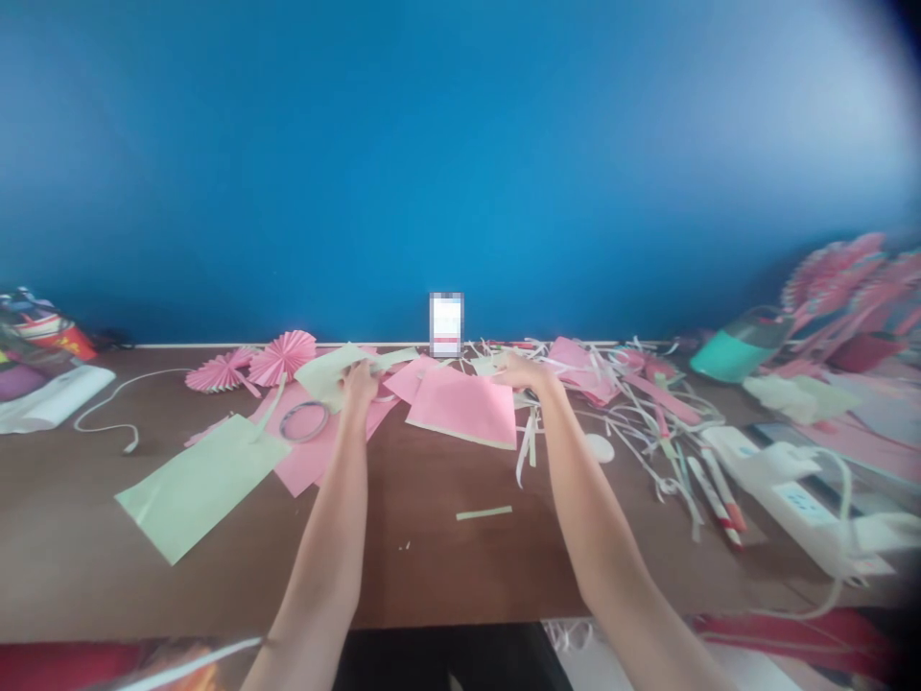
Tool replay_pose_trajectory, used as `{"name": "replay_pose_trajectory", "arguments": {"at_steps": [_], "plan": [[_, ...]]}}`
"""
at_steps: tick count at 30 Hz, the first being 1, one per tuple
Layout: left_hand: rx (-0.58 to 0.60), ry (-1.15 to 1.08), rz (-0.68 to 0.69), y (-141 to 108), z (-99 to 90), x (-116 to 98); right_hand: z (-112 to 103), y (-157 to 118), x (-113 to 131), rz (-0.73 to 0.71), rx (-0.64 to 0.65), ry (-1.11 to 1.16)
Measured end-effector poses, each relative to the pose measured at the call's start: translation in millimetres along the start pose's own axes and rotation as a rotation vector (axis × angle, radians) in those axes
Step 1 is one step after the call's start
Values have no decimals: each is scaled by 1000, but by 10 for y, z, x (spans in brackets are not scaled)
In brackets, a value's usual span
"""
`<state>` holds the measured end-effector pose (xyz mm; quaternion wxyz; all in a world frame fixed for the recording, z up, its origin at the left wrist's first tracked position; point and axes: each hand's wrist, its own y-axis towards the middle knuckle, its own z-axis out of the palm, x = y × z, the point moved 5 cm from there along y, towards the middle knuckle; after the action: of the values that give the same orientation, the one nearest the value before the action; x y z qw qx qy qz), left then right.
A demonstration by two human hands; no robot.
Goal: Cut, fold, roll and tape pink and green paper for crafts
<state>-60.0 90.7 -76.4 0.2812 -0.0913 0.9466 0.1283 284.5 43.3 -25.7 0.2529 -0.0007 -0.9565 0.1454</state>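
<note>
Faced a tall, plain blue wall point(446, 173) across a long brown wooden bench point(432, 576). Had a large pale green rectangular paper sheet point(205, 485) out on the left, slanted away toward the centre. Had a pink rectangular paper sheet point(464, 408) between the two hands and slightly nearer the body, with its long axis running left to right and dipping bodyward at the right end. Brought the right grip point(522, 371) to the sheet's far right corner, much nearer to it than the left; bent the fingers down there, too blurred to tell whether pinching or merely touching. Set the left grip point(360, 381) over a smaller pale green paper piece point(323, 376), apart from the pink rectangle, across a small pink paper piece point(412, 379); could not tell how firmly closed. Had a greyish ring-shaped roll point(304, 421) just left of the left grip, and a thin pale green paper strip point(484, 513) bodyward, well apart from both hands.
</note>
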Motion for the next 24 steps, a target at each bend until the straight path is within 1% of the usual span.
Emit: {"name": "replay_pose_trajectory", "arguments": {"at_steps": [3,9,14,20,23,24], "plan": [[19,-44,30,-5,16,-17,29,11,-60,8,69,-1],[-5,-175,41,-30,-63,-35,-15,-49,-143,48,128,66],[-54,-306,-5,-20,-127,-4,-49,-166,-207,80,171,133],[-85,-407,-62,-2,-168,29,-35,-205,-228,59,231,175],[-150,-432,-91,-17,-226,24,-15,-208,-174,-1,285,141],[-181,-448,-93,-18,-253,18,-23,-215,-148,-30,285,136]]}}
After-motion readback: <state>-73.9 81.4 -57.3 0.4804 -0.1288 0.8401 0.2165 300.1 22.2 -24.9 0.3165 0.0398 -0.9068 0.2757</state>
